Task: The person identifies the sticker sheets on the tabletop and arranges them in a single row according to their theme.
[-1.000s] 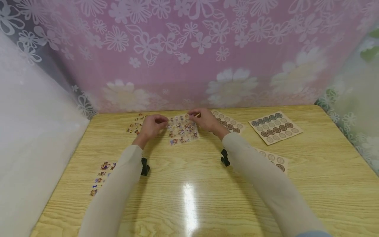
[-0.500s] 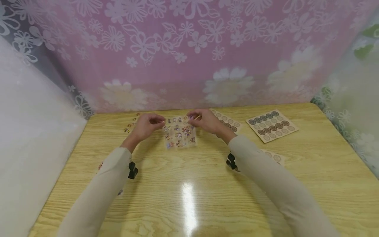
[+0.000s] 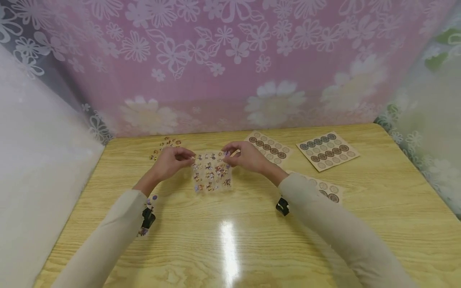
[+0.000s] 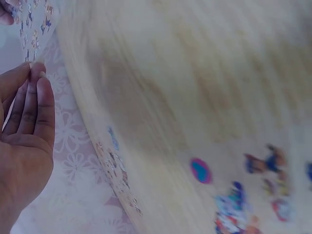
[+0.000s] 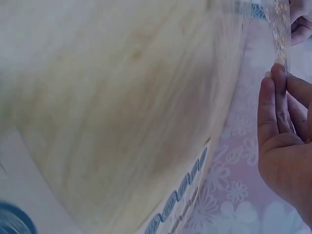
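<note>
A clear sticker sheet (image 3: 210,176) printed with small cartoon figures is held up off the table between both hands. The left hand (image 3: 171,163) pinches its upper left corner between thumb and fingers. At the upper right corner, the right hand (image 3: 248,158) pinches it the same way. In the left wrist view, the sheet (image 4: 36,24) rises from the left hand's (image 4: 29,131) fingertips. The right wrist view shows the sheet (image 5: 279,34) nearly edge-on above the right hand (image 5: 285,151), with part of the other hand behind it.
Another cartoon sticker sheet (image 3: 173,143) lies at the back left, partly behind the left hand. One more (image 3: 154,198) is largely hidden under the left forearm. Tan sheets of round stickers lie right: one behind the right hand (image 3: 268,148), one farther right (image 3: 327,151), one beneath the right sleeve (image 3: 333,190).
Both hands have drawn the sticker sheet up off the table and nearer the person, slightly leftward. It now hangs more upright. The left forearm has shifted left over the sheet beneath it.
</note>
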Demonstrator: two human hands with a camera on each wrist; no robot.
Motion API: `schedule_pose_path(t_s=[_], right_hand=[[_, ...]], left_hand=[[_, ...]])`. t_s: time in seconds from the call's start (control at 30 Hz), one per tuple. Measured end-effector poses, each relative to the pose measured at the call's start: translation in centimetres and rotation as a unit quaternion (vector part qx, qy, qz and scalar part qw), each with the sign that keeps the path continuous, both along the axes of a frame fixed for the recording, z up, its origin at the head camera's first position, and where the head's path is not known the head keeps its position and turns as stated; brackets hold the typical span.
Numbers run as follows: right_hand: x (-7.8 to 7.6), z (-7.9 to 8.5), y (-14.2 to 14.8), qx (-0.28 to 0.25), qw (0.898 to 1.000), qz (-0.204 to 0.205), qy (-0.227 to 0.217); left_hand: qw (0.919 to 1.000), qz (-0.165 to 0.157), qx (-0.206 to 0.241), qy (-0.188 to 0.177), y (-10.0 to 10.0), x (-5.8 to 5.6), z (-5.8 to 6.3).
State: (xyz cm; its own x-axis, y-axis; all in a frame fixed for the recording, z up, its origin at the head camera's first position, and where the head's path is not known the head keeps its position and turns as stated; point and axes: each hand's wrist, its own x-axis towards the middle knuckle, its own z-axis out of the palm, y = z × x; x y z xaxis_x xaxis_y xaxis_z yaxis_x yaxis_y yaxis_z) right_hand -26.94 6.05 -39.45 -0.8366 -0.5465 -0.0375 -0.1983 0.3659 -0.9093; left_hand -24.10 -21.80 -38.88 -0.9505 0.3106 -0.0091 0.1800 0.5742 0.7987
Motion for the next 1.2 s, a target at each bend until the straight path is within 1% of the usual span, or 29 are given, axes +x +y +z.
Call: schedule_pose_path(t_s=[0.17,0.37,0.47,0.67,0.87,1.03,1.2], right_hand=[[1.2,-0.4,-0.7,0.001,1.000,0.006,-0.014],[2.7,-1.2,-1.7,0.007,1.000,0.012,-0.008],[3.4,-1.7,-2.3,0.006,1.000,0.015,-0.014],[4.5,-2.4,-3.3,0.005,0.999,0.014,-0.030],[5.2,-2.5,-4.3,0.005,0.999,0.014,-0.046],[5.9,-2.7,-5.4,-0.004,0.998,0.021,-0.066],[6.7,-2.6,-6.6,0.009,0.996,0.025,-0.082]], left_hand=[[0.9999,-0.010,-0.007,-0.012,-0.9,1.0,-0.4],[0.9992,-0.028,-0.019,-0.020,-2.2,2.3,-0.8],[0.9989,-0.033,-0.024,-0.024,-2.8,3.0,-1.0],[0.9987,-0.025,-0.026,-0.037,-3.5,4.1,-1.4],[0.9980,-0.013,-0.044,-0.043,-4.1,5.0,-2.0],[0.9977,-0.013,-0.051,-0.042,-5.0,5.8,-2.3],[0.9970,-0.016,-0.054,-0.053,-5.9,6.8,-2.5]])
